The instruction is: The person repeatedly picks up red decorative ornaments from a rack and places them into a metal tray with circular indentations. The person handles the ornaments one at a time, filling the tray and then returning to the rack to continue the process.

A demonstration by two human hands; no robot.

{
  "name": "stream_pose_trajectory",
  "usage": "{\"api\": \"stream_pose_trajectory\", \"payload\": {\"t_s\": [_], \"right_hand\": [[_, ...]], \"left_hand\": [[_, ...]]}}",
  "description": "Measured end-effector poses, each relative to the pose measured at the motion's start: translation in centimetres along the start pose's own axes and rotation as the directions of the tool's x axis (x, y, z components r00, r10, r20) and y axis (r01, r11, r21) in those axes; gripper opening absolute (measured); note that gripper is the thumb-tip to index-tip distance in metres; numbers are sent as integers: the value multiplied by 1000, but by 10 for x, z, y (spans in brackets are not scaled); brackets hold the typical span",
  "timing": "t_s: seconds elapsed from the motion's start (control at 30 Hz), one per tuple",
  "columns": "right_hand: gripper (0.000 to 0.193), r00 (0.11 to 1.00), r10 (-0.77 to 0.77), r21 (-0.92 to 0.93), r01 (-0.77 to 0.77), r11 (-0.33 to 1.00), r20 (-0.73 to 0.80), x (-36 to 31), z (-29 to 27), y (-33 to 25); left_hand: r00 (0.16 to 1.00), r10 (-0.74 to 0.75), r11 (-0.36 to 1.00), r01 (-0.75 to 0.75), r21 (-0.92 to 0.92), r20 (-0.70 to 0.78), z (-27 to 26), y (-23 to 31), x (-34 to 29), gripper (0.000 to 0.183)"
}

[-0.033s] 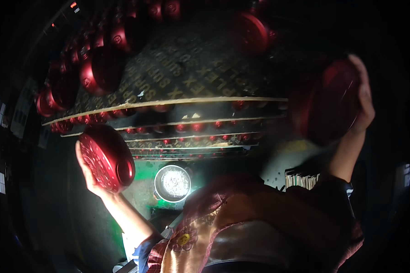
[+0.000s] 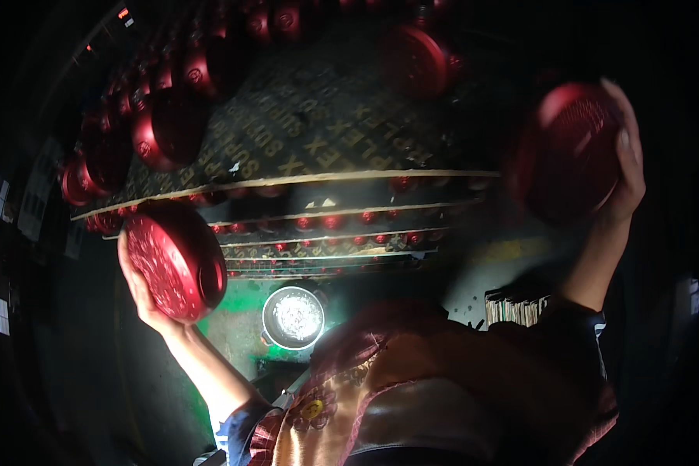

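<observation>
My left hand (image 2: 145, 299) is wrapped round the outer side of a flat, round, dark red bottle (image 2: 180, 268). Raised patterning covers the bottle's lit face, and an oval recess shows on its edge. On the far right, my right hand (image 2: 629, 167) grips a second red bottle (image 2: 571, 151), held up beside the right end of the top board (image 2: 311, 124). Its broad face is dim and slightly blurred, with fine texture near the top. Each bottle hides part of the hand that holds it. Another red bottle (image 2: 419, 62) stands on the board's far side.
Several red bottles (image 2: 163, 128) line the board's left side. Below are more stacked boards (image 2: 334, 211) with pale edges and red pieces between them. A round metal pan (image 2: 271, 332) with glittering contents sits lower down. Thin upright slats (image 2: 516, 308) stand by my right arm.
My left hand and its bottle have shifted slightly left and up. The bottle in my right hand has turned, so more of its textured face shows.
</observation>
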State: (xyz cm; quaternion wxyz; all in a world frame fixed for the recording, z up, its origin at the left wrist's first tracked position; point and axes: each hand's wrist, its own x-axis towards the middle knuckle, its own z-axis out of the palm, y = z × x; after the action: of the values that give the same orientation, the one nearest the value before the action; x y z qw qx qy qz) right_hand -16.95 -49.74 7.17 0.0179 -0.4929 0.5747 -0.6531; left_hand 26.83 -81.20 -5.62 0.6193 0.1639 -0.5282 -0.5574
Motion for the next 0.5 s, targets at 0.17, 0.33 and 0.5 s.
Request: {"api": "stream_pose_trajectory", "payload": {"t_s": [0.17,0.33,0.5], "right_hand": [[52,973,-228,-433,225,873,45,78,-12,11],[39,983,-97,-625,173,761,154,163,16,88],[42,991,107,-855,14,519,82,192,39,142]], "left_hand": [[949,149,908,-243,342,279,111,45,86,54],[848,82,560,-473,680,523,197,18,126,51],[834,15,258,-536,804,551,229,-13,134,52]]}}
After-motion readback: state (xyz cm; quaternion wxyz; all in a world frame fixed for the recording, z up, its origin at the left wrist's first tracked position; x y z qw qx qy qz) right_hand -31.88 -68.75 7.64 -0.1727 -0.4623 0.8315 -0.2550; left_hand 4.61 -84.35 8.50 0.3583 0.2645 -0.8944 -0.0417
